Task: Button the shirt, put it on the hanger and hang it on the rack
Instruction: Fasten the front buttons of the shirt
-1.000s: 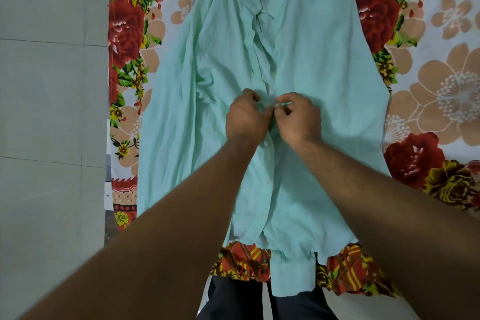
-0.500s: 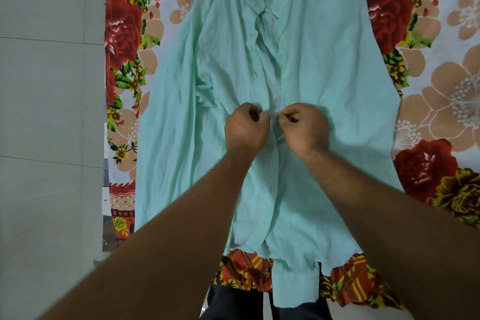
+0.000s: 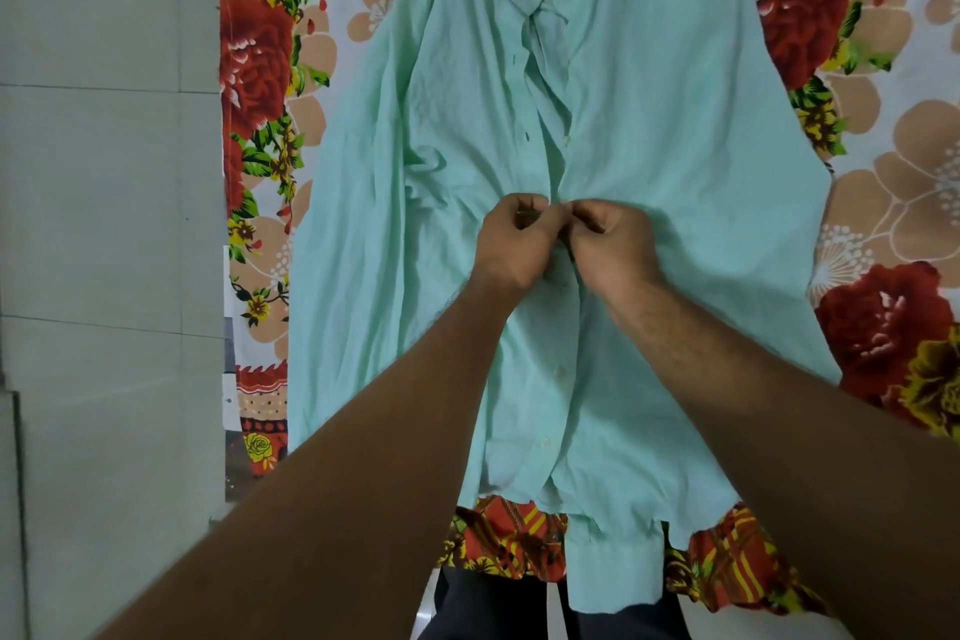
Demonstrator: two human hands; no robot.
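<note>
A mint green shirt (image 3: 675, 130) lies front up on a flowered bedsheet (image 3: 883, 224), collar at the top of the view. Two buttons below my hands are closed; above my hands the front stands apart, with one loose button showing. My left hand (image 3: 511, 244) pinches the left edge of the placket at mid-chest. My right hand (image 3: 613, 244) pinches the right edge against it, knuckles nearly touching the left. The button between my fingers is hidden. No hanger or rack is in view.
The bed's left edge runs down at about a quarter of the view; grey floor tiles (image 3: 104, 224) lie beyond it. One shirt cuff (image 3: 613, 566) hangs over the near edge of the bed, above my dark trousers (image 3: 493, 608).
My hands stay together on the placket at the same button. The view has tilted up slightly, so the shirt and hands sit lower in the picture.
</note>
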